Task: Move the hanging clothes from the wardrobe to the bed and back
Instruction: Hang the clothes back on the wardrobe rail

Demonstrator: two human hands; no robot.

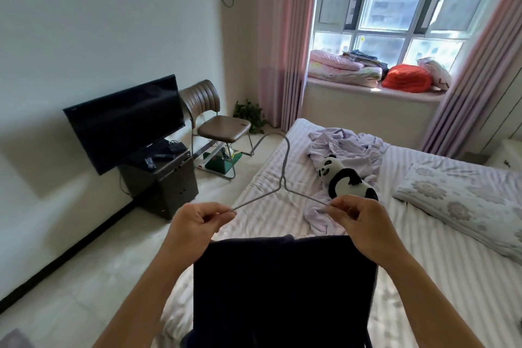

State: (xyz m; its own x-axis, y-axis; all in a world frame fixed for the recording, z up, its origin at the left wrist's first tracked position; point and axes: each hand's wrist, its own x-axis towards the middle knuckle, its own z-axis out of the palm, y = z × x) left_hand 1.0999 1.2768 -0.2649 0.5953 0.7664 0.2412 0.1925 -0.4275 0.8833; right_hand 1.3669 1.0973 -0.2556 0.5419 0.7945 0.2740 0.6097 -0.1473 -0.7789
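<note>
While both hands [197, 220] [358, 220] pinch the hanger [285, 178] ends over the bed [423, 277], keep it level. Dark garment [282, 291] hangs below; lower slowly w/o bunching.

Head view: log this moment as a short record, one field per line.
left hand: pinches the left end of the wire hanger
right hand: pinches the hanger's right end
hanger: held flat, hook pointing away toward the chair
dark garment: hangs below the hands, over the bed edge
bed: striped sheet, lilac cloth, panda toy, pillow
wardrobe: not in view
</note>
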